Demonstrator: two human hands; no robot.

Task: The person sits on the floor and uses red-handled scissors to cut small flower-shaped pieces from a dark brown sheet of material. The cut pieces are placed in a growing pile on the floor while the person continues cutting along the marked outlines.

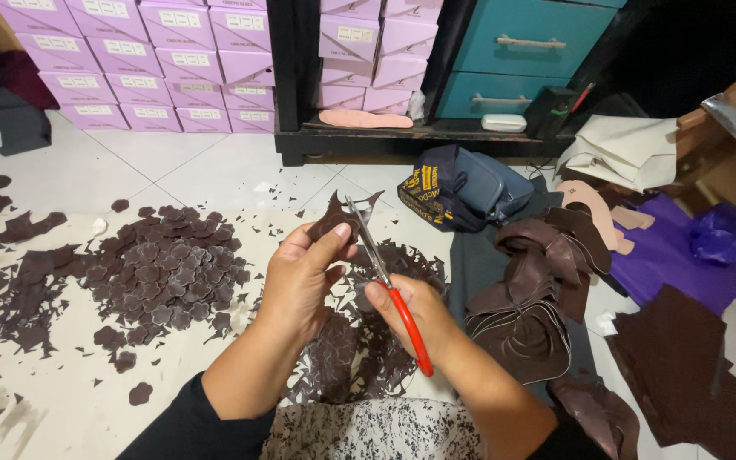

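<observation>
Over the floor: the left hand (300, 277) pinches a small brown leather piece (338, 223) between thumb and fingers, held up at centre frame.
Scissors: the right hand (406, 319) grips the red-handled scissors (389, 285), blades at the piece's edge.
Risk to fingers: the thumb sits just beside the blades; a slip could nick it.
Risk to shape: the piece could twist and cut crooked.
Nearby: cut shapes pile (163, 273).
</observation>
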